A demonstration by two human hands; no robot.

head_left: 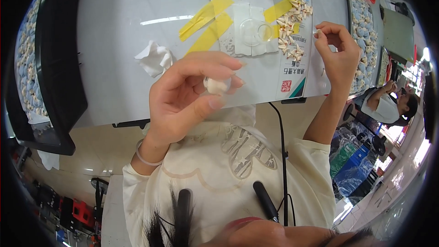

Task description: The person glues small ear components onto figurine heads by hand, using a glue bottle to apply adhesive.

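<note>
Above the table's near edge, my left hand [176, 96] is closed around a small rounded cream-and-white piece [216, 86], with the thumb below and fingers above. My right hand [340, 50] is raised at the right, thumb and forefinger pinched on a tiny pale piece [318, 33]. That piece is mostly covered by the fingertips, so its shape is unclear. Left of the right hand lies a scattered pile of small pointed cream pieces [288, 25], some on yellow tape [280, 9]. Beside the pile, a clear round dish [249, 32] rests on a white pad [256, 49].
A crumpled white tissue [154, 59] lies left of more yellow tape [208, 16]. Trays of blue-and-cream rounded pieces stand at far left [31, 68] and right [363, 32]; a black rack [59, 64] borders the left one. A black cable [281, 146] hangs at the table's near edge. Another person [386, 103] sits far right.
</note>
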